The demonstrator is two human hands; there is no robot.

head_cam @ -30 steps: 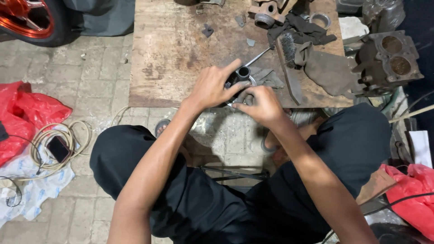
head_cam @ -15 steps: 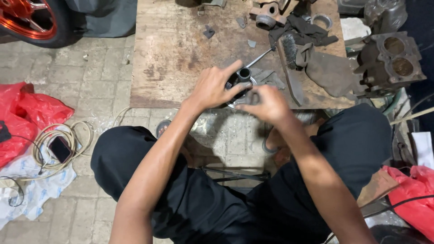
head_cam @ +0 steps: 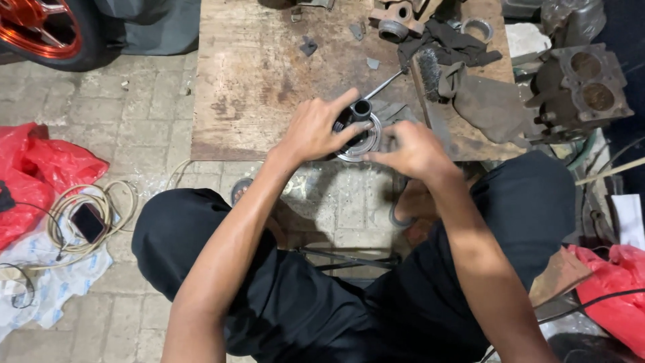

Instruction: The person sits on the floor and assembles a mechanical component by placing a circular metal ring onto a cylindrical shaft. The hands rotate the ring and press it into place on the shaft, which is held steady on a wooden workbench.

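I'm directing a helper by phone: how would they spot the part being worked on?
Find the worn wooden board on the paved floor. At its near edge, between the left hand and right hand, sits a round silvery metal disc with a black tube upright in its centre.

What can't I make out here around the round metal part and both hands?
- Head view: the near side of the round metal part is hidden by the left hand and right hand.
- Right hand's fingertips: blurred, so their grip cannot be told.
- Thin metal rod: its lower end runs behind the part.
- Orange wheel: cut off by the top and left edges.
- Engine block: its right side fades into dark.
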